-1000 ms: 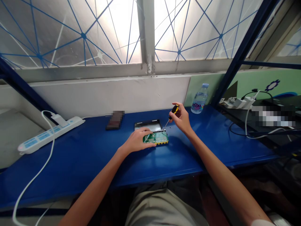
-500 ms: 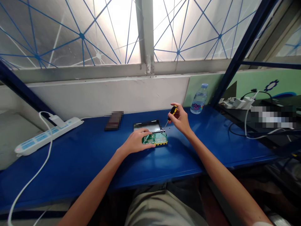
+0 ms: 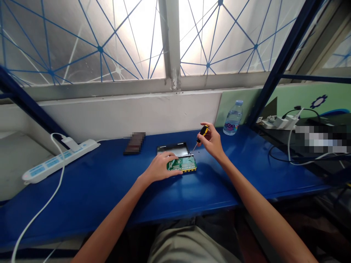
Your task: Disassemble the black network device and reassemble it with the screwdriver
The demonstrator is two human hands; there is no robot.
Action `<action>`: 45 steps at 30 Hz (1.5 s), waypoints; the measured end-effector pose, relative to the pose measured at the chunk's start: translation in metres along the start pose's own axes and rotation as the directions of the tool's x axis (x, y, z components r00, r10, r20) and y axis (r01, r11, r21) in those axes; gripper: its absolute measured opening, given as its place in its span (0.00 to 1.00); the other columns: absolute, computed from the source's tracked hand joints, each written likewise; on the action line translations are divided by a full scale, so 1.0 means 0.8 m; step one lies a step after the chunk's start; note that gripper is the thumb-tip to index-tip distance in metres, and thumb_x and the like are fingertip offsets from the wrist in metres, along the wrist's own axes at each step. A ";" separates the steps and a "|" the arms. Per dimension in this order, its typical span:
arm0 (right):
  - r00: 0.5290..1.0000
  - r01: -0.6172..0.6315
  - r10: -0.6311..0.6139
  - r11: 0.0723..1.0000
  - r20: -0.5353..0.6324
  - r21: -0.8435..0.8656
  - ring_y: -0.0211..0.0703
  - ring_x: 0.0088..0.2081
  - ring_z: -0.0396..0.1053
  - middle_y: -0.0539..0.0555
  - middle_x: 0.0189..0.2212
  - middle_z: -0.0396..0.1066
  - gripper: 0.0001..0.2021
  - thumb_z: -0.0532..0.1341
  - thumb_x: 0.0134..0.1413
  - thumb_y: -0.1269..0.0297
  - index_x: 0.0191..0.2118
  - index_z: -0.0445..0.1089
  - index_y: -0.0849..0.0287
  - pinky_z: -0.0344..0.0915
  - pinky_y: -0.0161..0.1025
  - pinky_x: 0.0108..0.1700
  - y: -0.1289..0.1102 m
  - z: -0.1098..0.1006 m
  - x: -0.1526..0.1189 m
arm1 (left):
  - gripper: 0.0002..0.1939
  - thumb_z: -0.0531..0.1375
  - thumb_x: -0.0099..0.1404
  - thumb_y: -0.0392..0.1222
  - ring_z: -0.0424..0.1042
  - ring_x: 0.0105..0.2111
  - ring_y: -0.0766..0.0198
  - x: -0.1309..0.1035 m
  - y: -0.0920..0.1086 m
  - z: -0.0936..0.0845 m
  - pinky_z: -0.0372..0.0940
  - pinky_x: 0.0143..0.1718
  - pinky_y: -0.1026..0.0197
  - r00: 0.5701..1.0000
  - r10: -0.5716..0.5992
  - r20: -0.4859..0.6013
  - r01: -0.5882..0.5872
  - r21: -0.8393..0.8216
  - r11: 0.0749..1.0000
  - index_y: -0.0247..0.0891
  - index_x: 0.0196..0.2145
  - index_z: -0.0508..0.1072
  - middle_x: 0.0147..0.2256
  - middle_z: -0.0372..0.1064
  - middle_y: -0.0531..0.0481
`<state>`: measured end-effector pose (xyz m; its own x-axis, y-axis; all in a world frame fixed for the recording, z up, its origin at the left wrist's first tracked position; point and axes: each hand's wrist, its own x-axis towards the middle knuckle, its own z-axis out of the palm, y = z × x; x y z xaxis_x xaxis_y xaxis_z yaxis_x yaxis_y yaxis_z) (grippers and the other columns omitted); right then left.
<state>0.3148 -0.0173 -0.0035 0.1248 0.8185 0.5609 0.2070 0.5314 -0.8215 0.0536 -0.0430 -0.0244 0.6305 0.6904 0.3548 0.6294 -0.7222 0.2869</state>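
My left hand (image 3: 161,167) grips the left end of a green circuit board (image 3: 185,163) with yellow parts along its near edge. Behind the board lies a black casing piece (image 3: 175,149), partly covered by my left fingers. My right hand (image 3: 213,141) holds a yellow and black screwdriver (image 3: 203,133), tilted, its thin shaft pointing down and left to the board's back right corner. Whether the tip touches anything is too small to tell. A few tiny dark bits lie on the blue table (image 3: 153,197) just right of the casing.
A dark, blurred flat object (image 3: 134,143) lies at the back left. A white power strip (image 3: 61,160) with a cable is at the far left. Behind my right hand stands a water bottle (image 3: 233,118). Plugs and cables (image 3: 283,120) sit at the right, beyond a blue frame post.
The whole view has shifted slightly, so everything sits a little lower in the picture. Both hands keep nearly the same hold on the board and the screwdriver.
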 end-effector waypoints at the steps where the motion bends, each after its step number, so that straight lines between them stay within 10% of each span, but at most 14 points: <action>1: 1.000 -0.001 0.001 1.000 -0.002 0.006 0.38 0.22 0.71 0.45 0.29 0.70 0.23 0.63 0.53 0.62 0.55 0.63 0.53 0.73 0.39 0.29 0.001 0.000 0.001 | 0.28 0.70 0.56 0.60 0.74 0.49 0.47 0.000 0.000 0.000 0.68 0.51 0.47 1.000 0.007 -0.012 -0.007 0.004 1.000 0.38 0.47 0.79 0.49 0.75 0.41; 13: 0.998 -0.042 0.035 0.983 0.043 0.180 0.39 0.22 0.72 0.46 0.28 0.69 0.22 0.64 0.53 0.60 0.54 0.62 0.54 0.70 0.38 0.25 -0.011 0.012 -0.004 | 0.11 0.68 0.64 0.46 0.76 0.41 0.53 0.008 0.024 0.020 0.67 0.44 0.50 0.920 0.161 -0.357 -0.153 0.050 0.987 0.37 0.39 0.79 0.39 0.77 0.44; 45: 0.997 -0.060 0.045 0.974 0.070 0.219 0.40 0.22 0.73 0.46 0.29 0.68 0.23 0.65 0.53 0.57 0.53 0.62 0.54 0.71 0.39 0.26 -0.024 0.021 -0.012 | 0.10 0.61 0.70 0.43 0.75 0.39 0.57 0.011 0.033 0.025 0.66 0.46 0.52 0.955 0.056 -0.290 -0.071 -0.043 0.997 0.41 0.32 0.81 0.36 0.78 0.47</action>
<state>0.2931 -0.0315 0.0053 0.0656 0.8549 0.5146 -0.0182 0.5166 -0.8560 0.0849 -0.0556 -0.0316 0.5054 0.6071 0.6132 0.5629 -0.7706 0.2990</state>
